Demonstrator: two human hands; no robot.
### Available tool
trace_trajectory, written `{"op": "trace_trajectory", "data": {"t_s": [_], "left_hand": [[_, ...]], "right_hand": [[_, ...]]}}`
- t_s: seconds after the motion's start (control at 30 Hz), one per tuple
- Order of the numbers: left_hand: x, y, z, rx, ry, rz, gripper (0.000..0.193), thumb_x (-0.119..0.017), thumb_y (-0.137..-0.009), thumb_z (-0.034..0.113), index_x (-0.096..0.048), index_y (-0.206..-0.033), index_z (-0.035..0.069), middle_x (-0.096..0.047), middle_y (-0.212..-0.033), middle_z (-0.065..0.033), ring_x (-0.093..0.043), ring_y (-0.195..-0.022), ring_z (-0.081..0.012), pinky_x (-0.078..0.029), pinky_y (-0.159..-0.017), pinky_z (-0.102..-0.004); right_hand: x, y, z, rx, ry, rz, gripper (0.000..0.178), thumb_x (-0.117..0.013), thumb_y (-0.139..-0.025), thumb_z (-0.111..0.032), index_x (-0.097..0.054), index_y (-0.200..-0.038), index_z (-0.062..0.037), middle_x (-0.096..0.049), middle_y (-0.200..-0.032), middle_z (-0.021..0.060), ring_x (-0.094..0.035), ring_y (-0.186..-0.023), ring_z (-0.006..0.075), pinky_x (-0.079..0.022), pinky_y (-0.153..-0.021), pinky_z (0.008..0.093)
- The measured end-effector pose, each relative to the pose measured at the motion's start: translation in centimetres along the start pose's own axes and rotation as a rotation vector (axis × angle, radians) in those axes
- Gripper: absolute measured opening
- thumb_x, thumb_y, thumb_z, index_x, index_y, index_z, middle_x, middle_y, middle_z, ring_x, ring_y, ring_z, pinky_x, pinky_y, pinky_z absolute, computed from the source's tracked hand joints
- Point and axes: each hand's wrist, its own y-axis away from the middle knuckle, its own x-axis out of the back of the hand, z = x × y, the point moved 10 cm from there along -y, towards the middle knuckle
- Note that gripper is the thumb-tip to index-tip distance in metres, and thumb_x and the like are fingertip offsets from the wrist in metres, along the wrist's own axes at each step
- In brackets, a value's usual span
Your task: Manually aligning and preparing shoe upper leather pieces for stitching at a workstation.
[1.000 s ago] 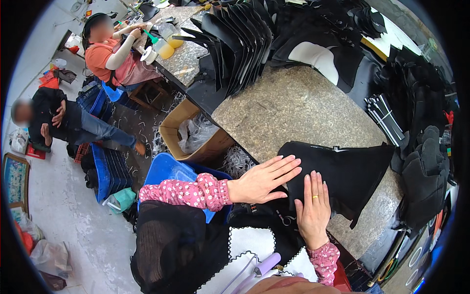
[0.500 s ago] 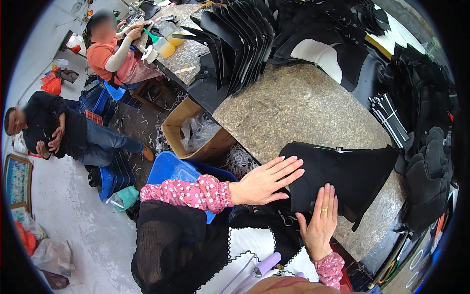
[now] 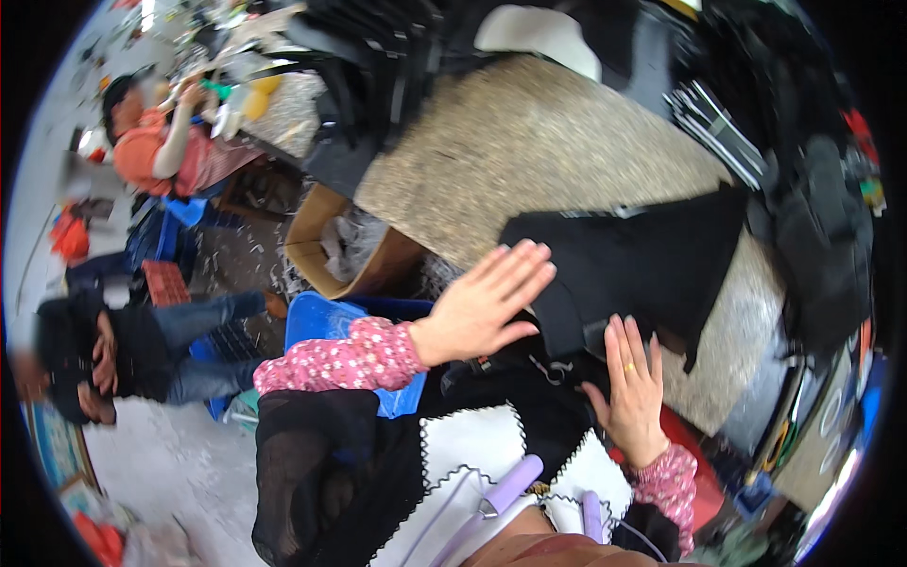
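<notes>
A flat piece of black fabric [image 3: 652, 260] lies on the speckled stone table [image 3: 529, 142]. My left hand [image 3: 487, 302] is spread open, fingers apart, at the fabric's near left edge, and holds nothing. My right hand [image 3: 631, 387], with a ring on one finger, presses flat on the fabric's lower edge near the table's rim. Both sleeves are pink with a flower print.
Stacks of black cut pieces [image 3: 378, 47] fill the table's far side and more black goods [image 3: 822, 236] its right. An open cardboard box [image 3: 350, 250] and a blue stool [image 3: 326, 321] stand below. One person [image 3: 165, 142] sits at the far left, another [image 3: 113, 350] crouches nearer.
My left hand has lifted off the fabric and shifted left to its edge. My right hand slid down toward the table's rim. The view has tilted and come closer.
</notes>
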Motion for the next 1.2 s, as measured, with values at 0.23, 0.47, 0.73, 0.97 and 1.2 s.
{"op": "trace_trajectory", "data": {"t_s": [0.23,0.47,0.73,0.97,1.2], "left_hand": [[1.6,-2.2,3.1,-0.282,0.011,0.234,0.041,-0.065,-0.074,0.014,-0.056,-0.111,0.000,-0.053,-0.118,-0.0140,-0.052,-0.110,-0.0293,-0.044,-0.090,-0.0394],[0.9,-2.5,6.1,-0.735,0.000,0.220,0.034,-0.055,-0.068,0.007,-0.060,-0.099,-0.005,-0.058,-0.105,-0.0149,-0.058,-0.100,-0.0248,-0.052,-0.082,-0.0311],[0.5,-2.5,6.5,-0.762,-0.078,0.279,0.030,-0.057,-0.066,0.009,-0.061,-0.091,-0.005,-0.060,-0.100,-0.0150,-0.060,-0.096,-0.0250,-0.053,-0.080,-0.0303],[0.4,-1.7,6.0,-0.721,-0.064,0.237,0.030,-0.062,-0.070,0.010,-0.061,-0.097,-0.004,-0.059,-0.110,-0.0134,-0.059,-0.101,-0.0228,-0.051,-0.084,-0.0311],[0.4,-1.4,5.0,-0.504,0.049,0.127,0.038,-0.063,-0.077,0.011,-0.057,-0.113,-0.003,-0.054,-0.121,-0.0128,-0.054,-0.110,-0.0230,-0.047,-0.090,-0.0321]], "right_hand": [[0.3,0.4,0.1,-0.118,0.025,0.065,0.085,-0.068,-0.071,-0.017,-0.021,-0.139,0.0009,-0.033,-0.142,0.0089,-0.027,-0.134,0.0203,-0.019,-0.105,0.0438],[0.3,0.8,-0.4,-0.114,0.055,0.052,0.084,-0.068,-0.071,-0.016,-0.022,-0.140,-0.0013,-0.033,-0.142,0.0086,-0.028,-0.134,0.0200,-0.021,-0.105,0.0436],[0.7,-0.3,-0.7,-0.112,0.107,0.195,0.074,-0.068,-0.071,-0.016,-0.034,-0.135,-0.0032,-0.040,-0.136,0.0087,-0.039,-0.125,0.0238,-0.032,-0.098,0.0389],[0.6,-1.6,-0.7,-0.174,0.165,0.227,0.069,-0.065,-0.073,-0.016,-0.037,-0.134,-0.0052,-0.046,-0.124,0.0073,-0.044,-0.115,0.0229,-0.036,-0.092,0.0369],[0.0,-1.7,-0.8,-0.171,0.410,0.186,0.059,-0.057,-0.074,-0.013,-0.043,-0.132,-0.0130,-0.045,-0.121,0.0048,-0.044,-0.114,0.0194,-0.036,-0.091,0.0348]]}}
